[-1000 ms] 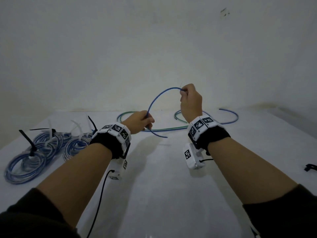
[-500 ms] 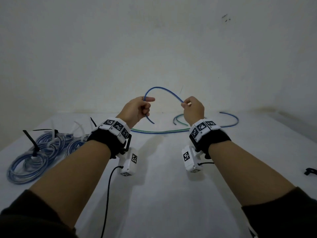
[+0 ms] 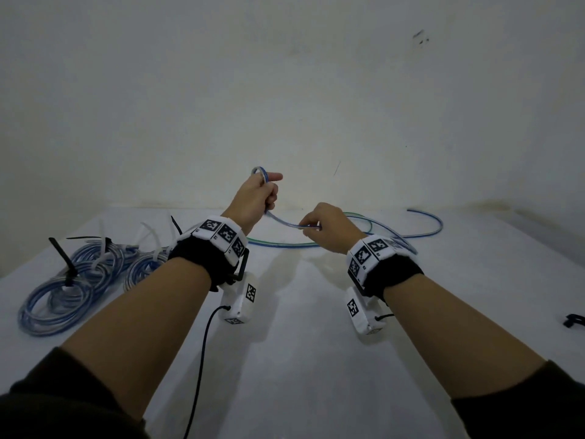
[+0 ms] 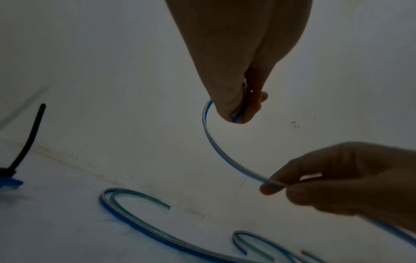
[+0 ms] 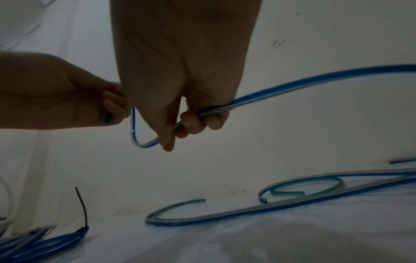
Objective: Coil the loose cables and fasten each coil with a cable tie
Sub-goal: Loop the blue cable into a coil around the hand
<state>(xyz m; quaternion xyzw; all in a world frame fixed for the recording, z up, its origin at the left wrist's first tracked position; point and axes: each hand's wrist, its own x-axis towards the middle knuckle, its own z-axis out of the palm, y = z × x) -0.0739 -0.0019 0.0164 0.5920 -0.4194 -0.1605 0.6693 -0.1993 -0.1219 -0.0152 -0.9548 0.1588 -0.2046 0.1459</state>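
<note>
White table (image 3: 300,359) | blue cable (image 3: 285,222) held between both hands

There are no words, names or numbers to read anywhere in these pictures.

The only signs are black-and-white square patterns, like little puzzle codes. Some sit on the white band (image 3: 221,233) around the left wrist, and some sit on the white band (image 3: 370,252) around the right wrist. One more is on the small white box (image 3: 238,301) hanging under the left wrist, and one is on the small white box (image 3: 361,315) under the right wrist. They are patterns only, with no letters in them.
</note>
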